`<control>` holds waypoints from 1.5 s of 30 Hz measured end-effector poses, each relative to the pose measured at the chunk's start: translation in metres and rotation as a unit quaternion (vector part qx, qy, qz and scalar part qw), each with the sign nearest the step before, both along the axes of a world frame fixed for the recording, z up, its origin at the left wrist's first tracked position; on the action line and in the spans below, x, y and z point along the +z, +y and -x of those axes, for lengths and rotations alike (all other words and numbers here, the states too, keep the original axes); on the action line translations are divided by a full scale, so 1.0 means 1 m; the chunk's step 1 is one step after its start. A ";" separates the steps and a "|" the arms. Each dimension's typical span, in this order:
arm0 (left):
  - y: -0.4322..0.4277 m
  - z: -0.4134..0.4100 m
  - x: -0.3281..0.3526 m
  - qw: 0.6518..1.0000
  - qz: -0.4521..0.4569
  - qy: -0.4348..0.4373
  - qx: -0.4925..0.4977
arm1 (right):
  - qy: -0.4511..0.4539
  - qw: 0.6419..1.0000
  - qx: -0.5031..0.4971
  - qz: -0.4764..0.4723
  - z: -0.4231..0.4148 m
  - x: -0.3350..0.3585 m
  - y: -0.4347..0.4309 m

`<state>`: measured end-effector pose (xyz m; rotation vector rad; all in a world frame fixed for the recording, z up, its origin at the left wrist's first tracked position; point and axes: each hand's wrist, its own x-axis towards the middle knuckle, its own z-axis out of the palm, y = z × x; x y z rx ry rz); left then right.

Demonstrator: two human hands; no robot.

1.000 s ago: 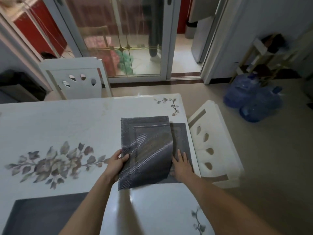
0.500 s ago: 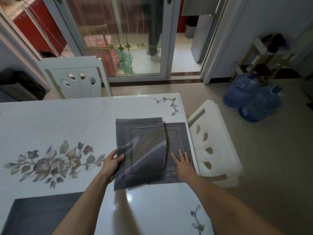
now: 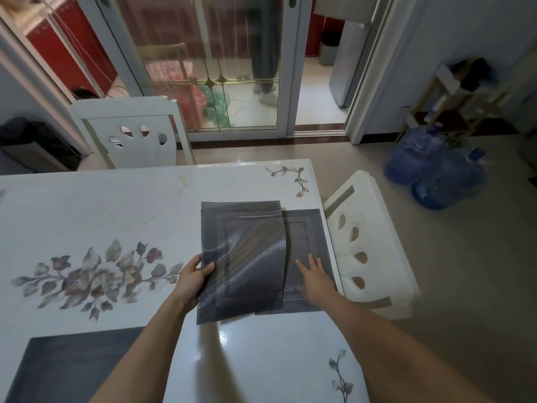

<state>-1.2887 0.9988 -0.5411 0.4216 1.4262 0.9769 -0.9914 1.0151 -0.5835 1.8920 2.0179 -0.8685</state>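
Room: dining room with a glass sliding door (image 3: 232, 53) behind a white table (image 3: 116, 205) painted with flowers; pale floor to the right
Upper mat: dark woven upper mat (image 3: 250, 257) lies near the table's right edge, overlapping the lower mat (image 3: 305, 231); its right side bows up off the one beneath
Lower mat: flat on the table, showing at the right of the upper one, just beside the table's edge
Left hand: left hand (image 3: 193, 279) pinches the upper mat's left edge, thumb on top, fingers beneath
Right hand: right hand (image 3: 315, 274) spread flat, fingers straight, pressing the lower mat near its front
Step in hand: likely drawing the upper mat leftward off the lower one
Doing it well: press the right palm firmly so the lower mat cannot slide; raise the pinched edge slightly; draw sideways and low, so the weaves do not catch
Count: three mats, two overlapped plus a third mat (image 3: 72, 365) at the near left; two hands; two chairs, far chair (image 3: 130, 132) and side chair (image 3: 363, 242); two blue water jugs (image 3: 447, 184)
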 end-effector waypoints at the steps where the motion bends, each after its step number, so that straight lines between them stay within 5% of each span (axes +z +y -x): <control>1: -0.001 0.001 0.001 1.000 -0.002 0.002 0.000 | 0.065 0.996 -0.050 -0.034 0.004 0.006 0.003; 5: -0.001 -0.002 0.011 1.000 -0.022 0.013 -0.005 | 0.326 0.892 -0.314 -0.001 0.033 0.046 0.031; 8: -0.002 -0.007 0.023 0.999 -0.041 0.026 -0.011 | 0.411 0.822 -0.380 0.108 0.047 0.064 0.042; 10: -0.004 -0.008 0.036 0.998 -0.061 0.030 -0.008 | 0.431 0.806 -0.390 0.111 0.050 0.077 0.043; 24: -0.043 0.000 0.134 0.963 -0.228 0.102 0.099 | 0.448 0.862 -0.197 -0.132 0.066 0.191 0.026; 34: -0.196 0.032 0.173 0.907 -0.237 0.256 0.236 | 0.514 0.853 0.003 -0.094 0.133 0.231 -0.048; 45: -0.439 0.085 0.194 0.822 -0.197 0.279 0.456 | 0.539 0.811 0.222 -0.036 0.278 0.250 -0.222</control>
